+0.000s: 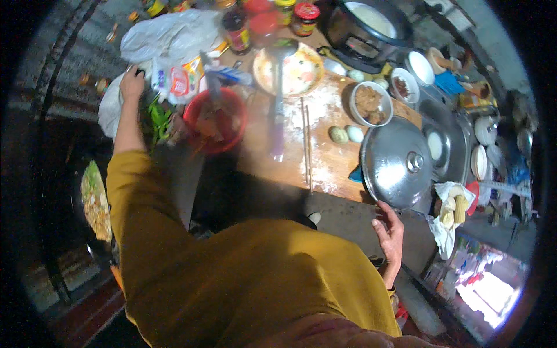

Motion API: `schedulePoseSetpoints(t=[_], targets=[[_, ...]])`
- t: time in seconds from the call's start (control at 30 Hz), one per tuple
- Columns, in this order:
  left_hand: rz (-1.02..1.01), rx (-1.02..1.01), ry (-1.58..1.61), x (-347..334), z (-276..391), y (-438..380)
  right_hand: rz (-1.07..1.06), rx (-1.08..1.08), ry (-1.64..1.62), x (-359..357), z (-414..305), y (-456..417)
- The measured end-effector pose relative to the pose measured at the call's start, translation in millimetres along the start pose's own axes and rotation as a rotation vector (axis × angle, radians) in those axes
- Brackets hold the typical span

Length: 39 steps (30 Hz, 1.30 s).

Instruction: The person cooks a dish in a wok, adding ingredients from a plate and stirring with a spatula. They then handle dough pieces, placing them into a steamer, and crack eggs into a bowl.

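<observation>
My left hand (131,83) reaches to the far left of the counter, its fingers bent at a small dark thing beside white plastic bags (172,35); what it grips is unclear. Green leaves (160,117) and a red plastic basin (233,113) lie to its right. My right hand (390,232) is beside the counter's near edge with its fingers apart, fingertips near the rim of a domed metal lid (394,161). A ladle (278,104) crosses a patterned plate (304,71). Long chopsticks (307,148) rest on the floury wooden board (256,161).
A rice cooker (365,41) and lidded jars (304,21) stand at the back. Eggs (343,135) and a bowl of brown food (370,104) are near the lid. A sink (454,143) is at the right. Chopped food (95,204) lies at the far left.
</observation>
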State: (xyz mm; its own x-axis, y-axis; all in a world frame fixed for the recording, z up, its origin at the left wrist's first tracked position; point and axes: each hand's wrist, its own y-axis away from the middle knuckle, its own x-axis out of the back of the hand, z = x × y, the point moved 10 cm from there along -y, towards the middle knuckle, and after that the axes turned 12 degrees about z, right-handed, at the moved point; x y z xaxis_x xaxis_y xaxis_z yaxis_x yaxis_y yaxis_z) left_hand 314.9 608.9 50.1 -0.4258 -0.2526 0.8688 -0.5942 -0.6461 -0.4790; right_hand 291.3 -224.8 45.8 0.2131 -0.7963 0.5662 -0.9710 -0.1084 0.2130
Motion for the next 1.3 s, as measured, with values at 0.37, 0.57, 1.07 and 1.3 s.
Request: schedulePoseSetpoints(t=[0.37,0.57,1.07,1.3], targets=[[0.448,0.028,0.767,177,136,64,-0.087,0.113,-0.064,-17,-17,-6],[-0.261,-0.302,0.56,134,331,258,-0.215,0.294,-0.039,-21,-11,3],[-0.28,0.205,0.522,60,308,305,-0.28,0.311,-0.072,36,34,8],[-0.242,0.22,1.618,210,425,339,-0.29,0.339,-0.422,-14,-65,-32]])
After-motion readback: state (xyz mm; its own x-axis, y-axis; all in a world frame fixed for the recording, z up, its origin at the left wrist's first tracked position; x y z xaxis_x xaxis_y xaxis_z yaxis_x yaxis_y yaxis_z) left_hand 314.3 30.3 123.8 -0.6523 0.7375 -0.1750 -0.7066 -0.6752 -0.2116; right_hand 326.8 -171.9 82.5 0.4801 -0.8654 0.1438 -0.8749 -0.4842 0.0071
